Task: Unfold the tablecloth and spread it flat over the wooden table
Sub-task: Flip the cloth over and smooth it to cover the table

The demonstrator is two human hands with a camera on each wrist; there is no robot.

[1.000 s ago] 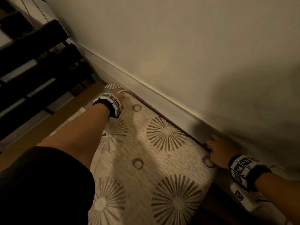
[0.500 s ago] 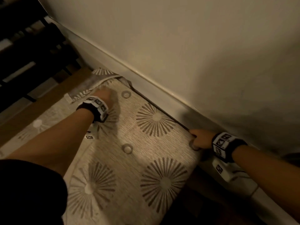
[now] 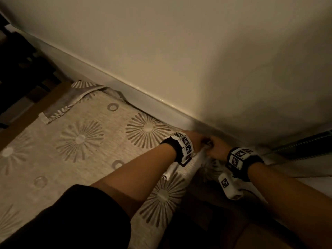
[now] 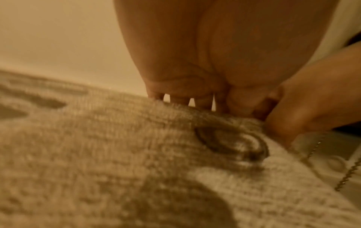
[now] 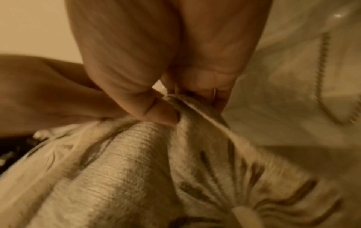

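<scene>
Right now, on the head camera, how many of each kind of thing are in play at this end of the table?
tablecloth: 1
wooden table: 1
hands: 2, the left hand and the right hand
marker wristbands: 2
Total: 6

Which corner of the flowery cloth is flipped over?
The far left corner of the tablecloth: it is folded back, showing its greyer underside. The corner by both hands is only bunched.
</scene>
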